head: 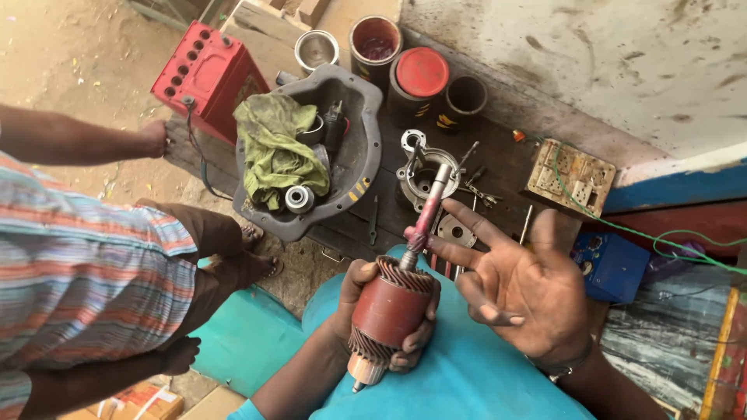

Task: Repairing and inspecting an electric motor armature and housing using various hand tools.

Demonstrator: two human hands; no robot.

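Left hand point(389, 319): fingers wrapped tight around the red armature point(389, 307), held upright over the lap.
Right hand point(517, 284): spread wide, holding nothing; fingertips touch the armature's shaft point(426, 218).
Surroundings: motor housing point(420, 175), grey tray point(342, 152) with green rag point(272, 148).
Risk: greasy fingers could let the armature slip from the one-handed hold and fall, damaging the windings.
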